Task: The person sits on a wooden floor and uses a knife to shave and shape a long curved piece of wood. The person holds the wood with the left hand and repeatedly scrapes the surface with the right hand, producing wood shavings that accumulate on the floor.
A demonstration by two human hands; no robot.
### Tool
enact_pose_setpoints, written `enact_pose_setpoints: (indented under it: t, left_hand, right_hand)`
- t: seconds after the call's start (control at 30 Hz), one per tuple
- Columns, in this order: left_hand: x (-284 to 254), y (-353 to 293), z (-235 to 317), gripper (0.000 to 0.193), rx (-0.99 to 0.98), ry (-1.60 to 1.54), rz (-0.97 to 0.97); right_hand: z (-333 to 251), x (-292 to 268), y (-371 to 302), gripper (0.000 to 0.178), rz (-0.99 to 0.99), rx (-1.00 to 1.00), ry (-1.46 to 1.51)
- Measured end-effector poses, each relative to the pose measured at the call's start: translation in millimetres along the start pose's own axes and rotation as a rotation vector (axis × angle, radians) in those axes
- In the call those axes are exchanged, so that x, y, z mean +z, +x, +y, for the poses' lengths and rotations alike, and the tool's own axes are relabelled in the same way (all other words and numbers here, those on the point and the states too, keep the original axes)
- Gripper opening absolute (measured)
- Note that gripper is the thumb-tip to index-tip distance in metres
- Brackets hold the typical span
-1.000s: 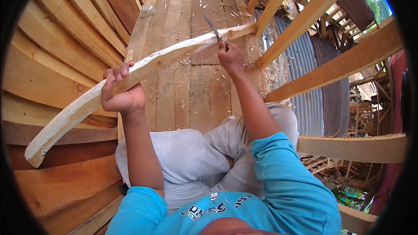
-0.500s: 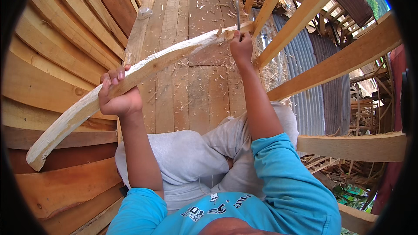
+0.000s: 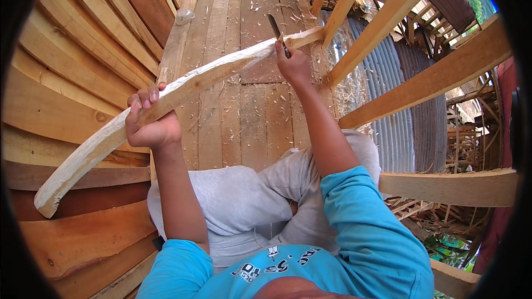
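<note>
A long pale wooden pole, roughly shaved along its upper side, slants from the lower left to the railing at the upper right. My left hand is closed around it left of the middle, fingers over the top and thumb side beneath. Near the pole's far end my right hand grips a knife by its handle. The dark blade points up and to the left, across the pole's edge. How the blade meets the wood is hard to make out.
Curly wood shavings lie scattered over the plank floor. A board wall rises on the left. Wooden railing slats stand on the right, with corrugated metal sheets beyond. A small clear plastic item lies by the wall.
My right hand has moved left along the pole, and the knife blade has swung from nearly upright to tilted left. A raised curl of wood near it no longer shows. My left hand stays put.
</note>
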State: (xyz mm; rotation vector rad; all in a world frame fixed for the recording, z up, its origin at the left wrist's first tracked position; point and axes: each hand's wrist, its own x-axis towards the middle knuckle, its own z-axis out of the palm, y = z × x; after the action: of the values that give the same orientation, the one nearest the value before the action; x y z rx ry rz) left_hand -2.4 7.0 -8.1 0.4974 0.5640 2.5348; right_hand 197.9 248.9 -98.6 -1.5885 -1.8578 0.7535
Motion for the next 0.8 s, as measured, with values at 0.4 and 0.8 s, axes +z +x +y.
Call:
enact_pose_setpoints:
  t: [0.4,0.8]
  left_hand:
    - [1.5,-0.7,1.2,0.015,0.008,0.007,-0.033]
    - [-1.5,0.5,2.5,0.015,0.009,-0.016,-0.088]
  right_hand:
    - [0.4,-18.0,9.0,0.064,-0.622,0.563,0.725]
    - [-32.8,-58.3,-17.0,0.061,-1.135,0.138,0.470]
